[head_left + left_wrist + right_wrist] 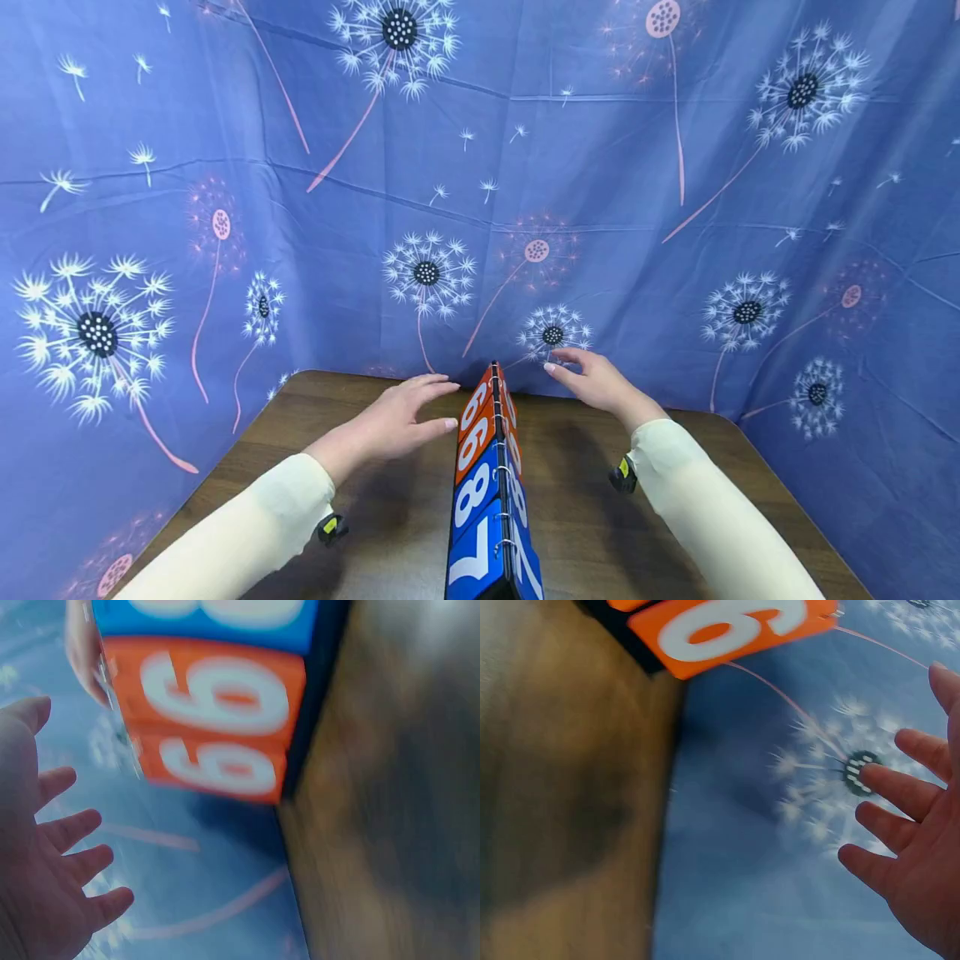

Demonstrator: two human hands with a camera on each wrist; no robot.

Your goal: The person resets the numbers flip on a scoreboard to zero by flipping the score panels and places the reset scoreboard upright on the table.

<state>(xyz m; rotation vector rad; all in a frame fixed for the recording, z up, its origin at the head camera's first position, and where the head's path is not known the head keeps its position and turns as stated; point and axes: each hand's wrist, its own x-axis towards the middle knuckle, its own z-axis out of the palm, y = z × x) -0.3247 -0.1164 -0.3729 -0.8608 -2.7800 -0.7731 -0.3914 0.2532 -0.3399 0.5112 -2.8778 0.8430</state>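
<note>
A: Blue cloth [615, 150] printed with dandelion heads hangs behind and to both sides; below it sits a dark wooden counter [390, 517].

B: And on the counter?

A: A flip scoreboard [487, 492] stands like a tent at the middle, running from the near edge toward the cloth; its near cards are blue, reading 7 and 8, its far cards orange, reading 6 and 6; wire rings join the cards along the top ridge.

B: The hands?

A: The left hand [405, 417] hovers just beside the orange end, fingers straight and spread, the grip wide and holding nothing; the right hand [600, 379] hovers on the other side near the far end, fingers likewise loose and apart, nothing in it; pale cream sleeves [697, 500] cover both forearms.
</note>
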